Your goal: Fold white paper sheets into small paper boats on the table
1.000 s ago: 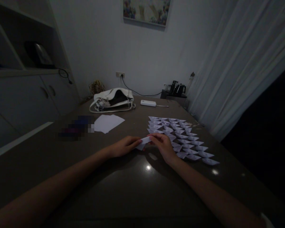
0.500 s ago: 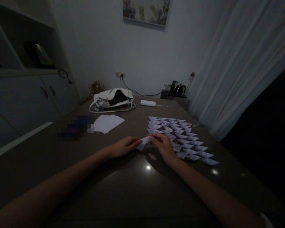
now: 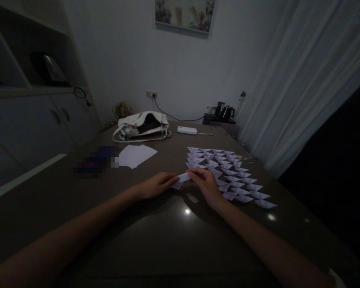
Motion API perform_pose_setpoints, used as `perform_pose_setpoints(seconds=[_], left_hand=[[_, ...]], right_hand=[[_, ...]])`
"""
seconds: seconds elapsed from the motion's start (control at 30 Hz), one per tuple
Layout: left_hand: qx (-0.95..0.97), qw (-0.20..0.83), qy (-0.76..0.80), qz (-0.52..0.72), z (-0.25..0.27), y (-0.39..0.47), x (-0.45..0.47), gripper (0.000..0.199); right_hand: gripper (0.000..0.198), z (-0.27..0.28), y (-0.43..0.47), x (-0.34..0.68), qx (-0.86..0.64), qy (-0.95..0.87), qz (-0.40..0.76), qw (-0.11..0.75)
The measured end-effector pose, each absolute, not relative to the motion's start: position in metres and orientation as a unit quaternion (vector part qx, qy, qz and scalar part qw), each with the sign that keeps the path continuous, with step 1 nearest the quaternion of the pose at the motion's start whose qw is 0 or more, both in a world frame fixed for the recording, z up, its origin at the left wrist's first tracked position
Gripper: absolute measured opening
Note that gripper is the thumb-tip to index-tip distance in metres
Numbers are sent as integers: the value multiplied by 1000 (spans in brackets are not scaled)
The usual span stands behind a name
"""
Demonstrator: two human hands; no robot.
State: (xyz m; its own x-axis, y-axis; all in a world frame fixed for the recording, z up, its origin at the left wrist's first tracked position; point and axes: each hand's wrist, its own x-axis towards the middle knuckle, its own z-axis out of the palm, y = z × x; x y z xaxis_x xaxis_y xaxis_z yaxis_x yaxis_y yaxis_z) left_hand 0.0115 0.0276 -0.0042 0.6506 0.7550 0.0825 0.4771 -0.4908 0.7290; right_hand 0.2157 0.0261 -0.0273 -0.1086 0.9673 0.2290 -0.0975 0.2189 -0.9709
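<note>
Between my two hands is a small piece of folded white paper (image 3: 183, 177), held just above the dark table (image 3: 156, 240). My left hand (image 3: 159, 184) pinches its left end, thumb along the edge. On the other end, my right hand (image 3: 206, 184) grips with thumb and fingers; part of the paper is hidden behind the fingertips. Several rows of folded white paper boats (image 3: 236, 179) stand on the table beside and beyond my right hand. A loose stack of white paper sheets (image 3: 136, 156) lies beyond my left hand.
A white handbag (image 3: 142, 125) sits at the far side of the table, with a white power strip-like device (image 3: 187, 130) to its right. At left is a blurred, pixelated dark item (image 3: 96, 161). A sheer curtain (image 3: 276, 88) hangs at right.
Hardly anything differs. My hands keep the same grip on the folded paper, with only a slight shift of the right fingers.
</note>
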Motion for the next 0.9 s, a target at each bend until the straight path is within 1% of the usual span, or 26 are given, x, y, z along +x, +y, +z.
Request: perform_pose_setpoints(seconds=[0.27,0.57,0.77,0.9], left_hand=[[838,357,360,203,-7,30,11,46],[830,373,355,213,-4,28,11,43],[826,385,348,222,-4,27,12,43],[828,384,348,212,-5,29,10,47]], right_hand=[[19,-27,26,215,-391,-581,466,540],[19,-29,28,216,-392,-582,466,538],[18,-29,28,216,-383,-585,469,539],[17,-29,28,217,-384,-595,465,531]])
